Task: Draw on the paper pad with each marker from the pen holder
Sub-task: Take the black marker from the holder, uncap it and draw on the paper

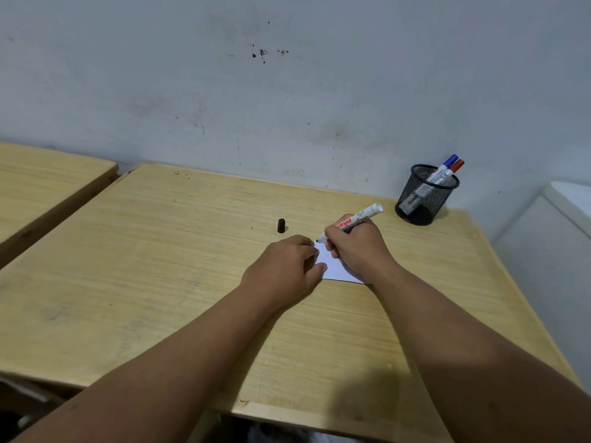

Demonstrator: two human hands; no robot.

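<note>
A small white paper pad [335, 266] lies on the wooden desk [160, 266], mostly covered by my hands. My left hand [286, 270] rests flat on its left edge, fingers curled. My right hand [355, 243] grips a white marker [366, 215] with its black tip touching the pad's upper corner. The marker's black cap [281, 225] stands on the desk to the left of the pad. A black mesh pen holder [423, 196] at the back right holds a blue-capped marker [447, 163] and a red-capped marker [455, 167].
A grey stained wall runs right behind the desk. A second wooden desk [41, 183] stands at the left across a narrow gap. A white surface [566, 212] lies beyond the desk's right edge.
</note>
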